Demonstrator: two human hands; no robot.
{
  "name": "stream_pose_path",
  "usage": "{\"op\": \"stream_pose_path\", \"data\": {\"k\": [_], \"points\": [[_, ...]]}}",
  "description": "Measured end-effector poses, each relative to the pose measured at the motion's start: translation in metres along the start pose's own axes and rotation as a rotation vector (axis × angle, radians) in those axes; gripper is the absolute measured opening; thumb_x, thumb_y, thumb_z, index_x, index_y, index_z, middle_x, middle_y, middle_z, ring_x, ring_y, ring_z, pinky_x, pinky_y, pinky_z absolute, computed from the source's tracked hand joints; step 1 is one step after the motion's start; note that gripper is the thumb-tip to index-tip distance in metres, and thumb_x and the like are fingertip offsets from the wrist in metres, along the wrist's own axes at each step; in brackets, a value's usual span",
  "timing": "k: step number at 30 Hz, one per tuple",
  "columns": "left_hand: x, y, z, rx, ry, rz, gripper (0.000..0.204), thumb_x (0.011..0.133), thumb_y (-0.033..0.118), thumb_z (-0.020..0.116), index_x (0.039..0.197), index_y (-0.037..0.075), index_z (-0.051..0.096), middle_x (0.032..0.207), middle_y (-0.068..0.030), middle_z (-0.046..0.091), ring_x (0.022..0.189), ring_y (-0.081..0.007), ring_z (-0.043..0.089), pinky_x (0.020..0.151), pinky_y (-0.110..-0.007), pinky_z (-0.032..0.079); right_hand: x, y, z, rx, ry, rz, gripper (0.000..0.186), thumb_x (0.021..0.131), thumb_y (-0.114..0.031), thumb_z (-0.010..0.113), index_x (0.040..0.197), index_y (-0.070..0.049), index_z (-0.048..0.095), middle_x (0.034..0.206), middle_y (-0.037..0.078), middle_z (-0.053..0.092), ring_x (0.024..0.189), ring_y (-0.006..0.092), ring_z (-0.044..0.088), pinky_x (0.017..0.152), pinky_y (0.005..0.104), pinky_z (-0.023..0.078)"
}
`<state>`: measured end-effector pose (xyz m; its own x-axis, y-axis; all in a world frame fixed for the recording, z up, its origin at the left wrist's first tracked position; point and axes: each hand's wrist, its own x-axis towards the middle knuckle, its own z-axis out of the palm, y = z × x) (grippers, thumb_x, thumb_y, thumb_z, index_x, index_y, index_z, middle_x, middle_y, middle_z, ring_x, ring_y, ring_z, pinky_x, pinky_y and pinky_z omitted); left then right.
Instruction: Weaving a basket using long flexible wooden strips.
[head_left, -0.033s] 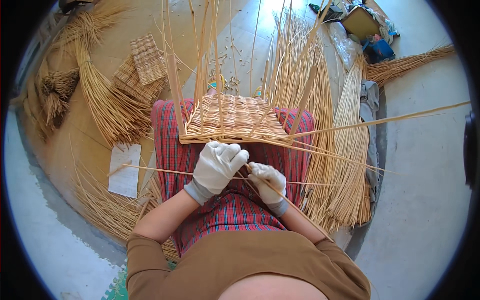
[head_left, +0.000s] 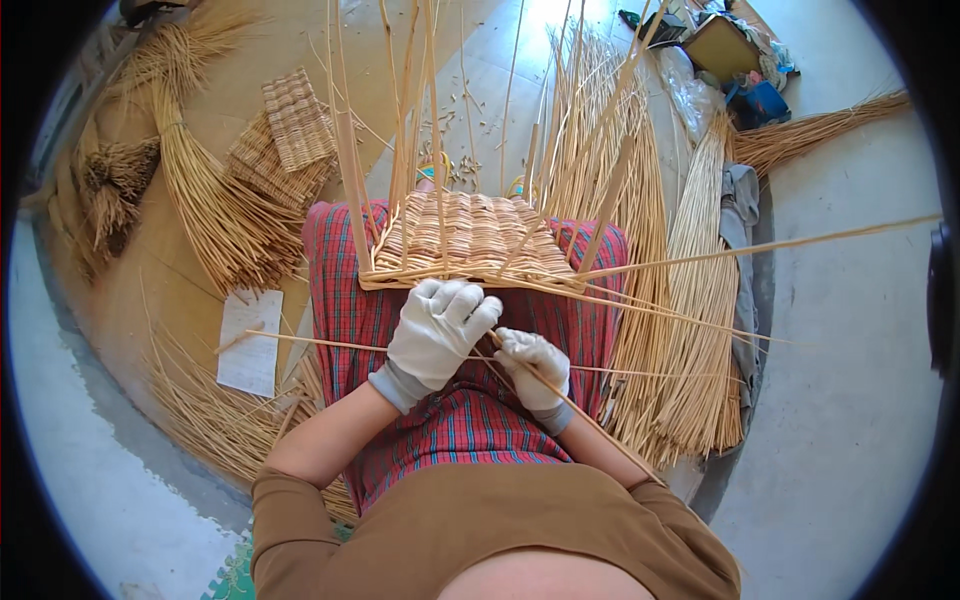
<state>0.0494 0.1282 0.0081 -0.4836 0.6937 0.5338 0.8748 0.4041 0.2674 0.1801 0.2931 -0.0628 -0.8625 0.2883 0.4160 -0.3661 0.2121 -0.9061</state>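
A half-woven wicker basket (head_left: 475, 235) rests on my lap, its woven base toward me and several long stakes (head_left: 432, 120) standing up from its edges. My left hand (head_left: 438, 330), in a white glove, is closed at the basket's near edge, fingertips against the rim and curled round a wicker rod. Just right of it and lower, my right hand (head_left: 532, 368), gloved too, pinches the same wicker rod (head_left: 590, 420), which runs down along my right forearm. A thinner rod (head_left: 320, 342) passes crosswise behind both hands. The rod's tip is hidden by my left fingers.
Long loose rods (head_left: 760, 245) stick out from the basket's right corner. Bundles of wicker (head_left: 690, 350) lie to the right, and a tied bundle (head_left: 215, 200) lies left. Finished woven panels (head_left: 295, 120), a paper sheet (head_left: 248, 345) and a blue container (head_left: 760, 103) are on the floor.
Both hands stay almost in place, with the basket shifted barely at all. The rod's free end by my right forearm no longer shows past my sleeve at the lower right.
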Motion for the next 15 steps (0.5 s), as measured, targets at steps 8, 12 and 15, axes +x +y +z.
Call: {"op": "stream_pose_path", "data": {"k": [8,12,15], "points": [[0.050,0.004,0.013,0.199,-0.529,-0.157,0.061,0.094,0.023,0.057,0.154,0.020,0.045,0.125,-0.0181,0.063,0.119,-0.0332,0.062,0.106,-0.057,0.042,0.024,-0.009,0.023,0.267,0.147,0.453,0.015,0.093,0.003,0.072,0.104,-0.002,0.063,0.102,0.010,0.073,0.094,0.0126,0.068,0.086,0.0294,0.057],[0.039,-0.006,0.026,0.199,-0.410,-0.125,0.052,0.096,0.024,0.054,0.148,0.018,0.050,0.127,-0.0192,0.063,0.120,-0.0347,0.062,0.102,-0.054,0.046,0.032,-0.001,0.026,0.139,0.093,0.450,0.014,0.092,-0.002,0.076,0.099,-0.002,0.063,0.094,0.005,0.071,0.090,0.0095,0.065,0.082,0.0271,0.056],[0.042,-0.005,0.023,0.138,-0.435,-0.156,0.049,0.097,0.023,0.053,0.145,0.017,0.052,0.137,-0.0219,0.060,0.129,-0.0366,0.058,0.106,-0.053,0.045,0.054,-0.003,0.025,0.091,-0.001,0.502,0.012,0.093,-0.003,0.074,0.097,-0.002,0.063,0.091,0.004,0.070,0.086,0.0105,0.066,0.080,0.0280,0.056]]}}
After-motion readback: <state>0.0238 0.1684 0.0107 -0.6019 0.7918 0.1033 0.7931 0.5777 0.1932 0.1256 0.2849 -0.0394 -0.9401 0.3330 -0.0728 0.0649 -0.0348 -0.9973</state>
